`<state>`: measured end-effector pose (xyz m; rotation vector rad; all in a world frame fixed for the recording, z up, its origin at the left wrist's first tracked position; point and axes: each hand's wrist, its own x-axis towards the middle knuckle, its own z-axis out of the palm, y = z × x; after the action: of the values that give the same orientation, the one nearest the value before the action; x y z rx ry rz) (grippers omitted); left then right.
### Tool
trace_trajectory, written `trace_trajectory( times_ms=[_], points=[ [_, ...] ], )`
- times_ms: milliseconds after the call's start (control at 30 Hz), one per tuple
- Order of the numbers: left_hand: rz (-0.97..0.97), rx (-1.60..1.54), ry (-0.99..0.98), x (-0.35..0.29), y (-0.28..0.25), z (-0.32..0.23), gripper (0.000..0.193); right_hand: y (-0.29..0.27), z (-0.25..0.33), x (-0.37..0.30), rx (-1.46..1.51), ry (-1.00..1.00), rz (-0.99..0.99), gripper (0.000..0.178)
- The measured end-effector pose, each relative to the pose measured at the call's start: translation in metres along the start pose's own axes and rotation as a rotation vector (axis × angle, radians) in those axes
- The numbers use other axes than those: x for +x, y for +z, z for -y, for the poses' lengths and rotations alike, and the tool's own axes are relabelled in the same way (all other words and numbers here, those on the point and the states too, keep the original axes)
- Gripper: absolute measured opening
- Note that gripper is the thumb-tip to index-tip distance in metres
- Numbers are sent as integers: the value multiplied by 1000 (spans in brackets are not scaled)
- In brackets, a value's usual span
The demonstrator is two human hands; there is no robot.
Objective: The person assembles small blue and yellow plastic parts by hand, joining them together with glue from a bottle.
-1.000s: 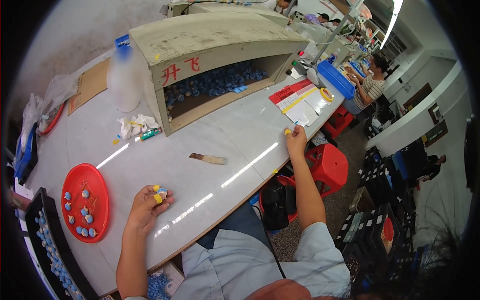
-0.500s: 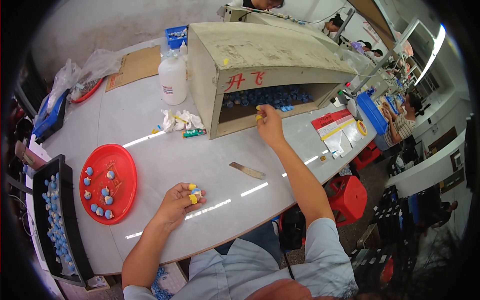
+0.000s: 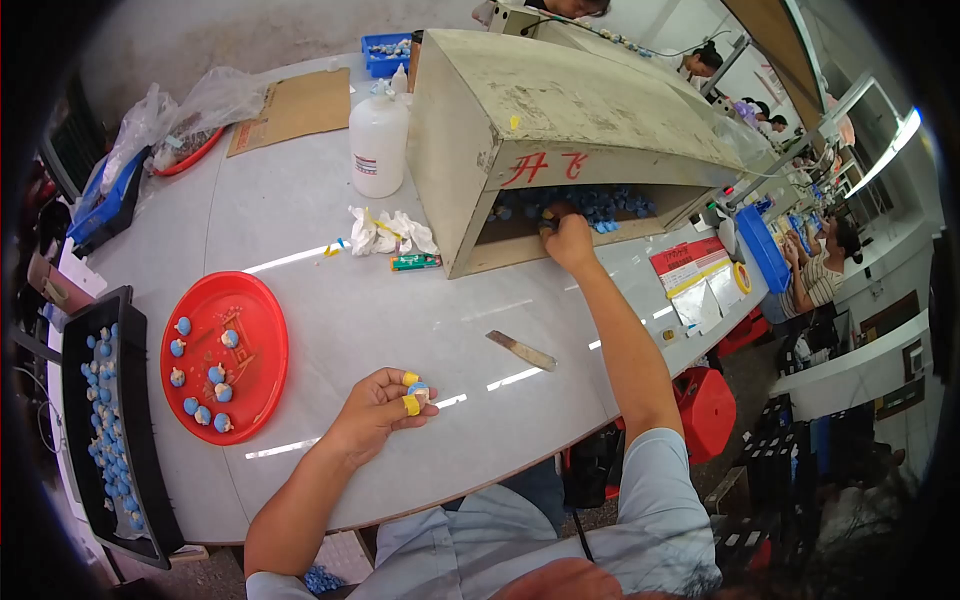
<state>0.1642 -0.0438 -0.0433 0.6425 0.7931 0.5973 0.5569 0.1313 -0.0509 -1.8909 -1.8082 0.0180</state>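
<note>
The left hand (image 3: 372,418) pinches a small blue-and-cream piece (image 3: 420,391) between yellow-wrapped fingertips (image 3: 411,405), over the grey tabletop (image 3: 340,310); the right hand (image 3: 568,241) reaches inside the beige box (image 3: 570,100) beside heaped blue pieces (image 3: 608,205), its grip too shadowed to tell; a flat knife-like tool (image 3: 521,350) lies between box and person; leftward, a round red tray (image 3: 262,330) bears similar pieces.

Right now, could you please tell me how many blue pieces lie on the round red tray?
9 blue pieces on the red tray: three down its left side, one at upper middle, two below it, three toward the bottom; none appears hidden.
</note>
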Motion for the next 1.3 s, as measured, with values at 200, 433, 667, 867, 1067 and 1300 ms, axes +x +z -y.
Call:
trace_trajectory(
  times_ms=[200, 433, 667, 867, 1067, 1300],
  points=[
    [-9, -5, 3, 2, -1, -1, 27, -12, -24, 8, 292, 105, -44, 33],
    [-14, -4, 14, -2, -1, 2, 28, -30, 3, -22, 849, 342, 104, 25],
    [-178, -50, 157, -1, 4, 2, 29, -38, 100, -110, 1226, 282, 330, 24],
    [-170, -83, 254, 9, 0, 8, 30, -37, 175, -146, 1374, 236, 629, 26],
    [-152, -153, 275, 4, -4, 10, 34, -23, 198, -157, 1492, 368, 736, 24],
    [-154, -165, 259, 6, -4, 12, 34, -10, 184, -165, 1318, 96, 694, 20]
  ],
)
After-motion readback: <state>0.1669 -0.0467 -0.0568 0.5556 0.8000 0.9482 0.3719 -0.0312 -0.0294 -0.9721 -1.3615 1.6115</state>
